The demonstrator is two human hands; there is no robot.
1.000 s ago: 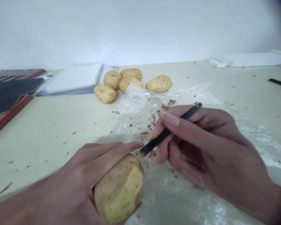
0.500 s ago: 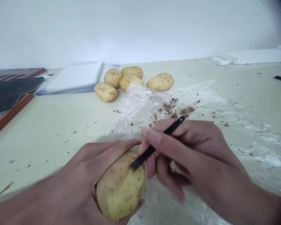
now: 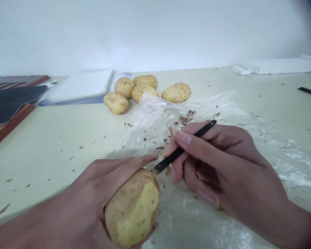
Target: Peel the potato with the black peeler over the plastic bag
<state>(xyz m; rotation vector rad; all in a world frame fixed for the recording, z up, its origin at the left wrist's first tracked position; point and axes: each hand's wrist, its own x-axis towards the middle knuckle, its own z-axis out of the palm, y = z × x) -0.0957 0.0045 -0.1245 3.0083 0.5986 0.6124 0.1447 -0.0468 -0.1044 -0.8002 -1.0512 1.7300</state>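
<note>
My left hand (image 3: 85, 193) wraps round a potato (image 3: 134, 207) at the bottom middle, its fingers closed over the far and left sides. A strip of skin is gone from the right part of this potato, baring pale yellow flesh. My right hand (image 3: 223, 166) pinches a slim black scraper (image 3: 186, 145) between thumb and fingers. It slants down to the left, with a small hole at its upper end. The lower tip is close to the potato's top edge; whether they touch, I cannot tell. Beneath both hands spreads a clear plastic sheet (image 3: 168, 214).
Several unpeeled potatoes (image 3: 176, 92) lie at the back middle. Brown peel scraps (image 3: 186, 119) are scattered on the plastic and table (image 3: 57, 138). A white pad (image 3: 80, 84) and a wood-edged dark board (image 3: 12, 100) lie left; white packaging (image 3: 280, 65) and a black stick (image 3: 309, 92) lie right.
My right hand has moved up and to the right with the scraper, whose tip has gone from the potato's face to its upper edge. My left hand stays around the potato.
</note>
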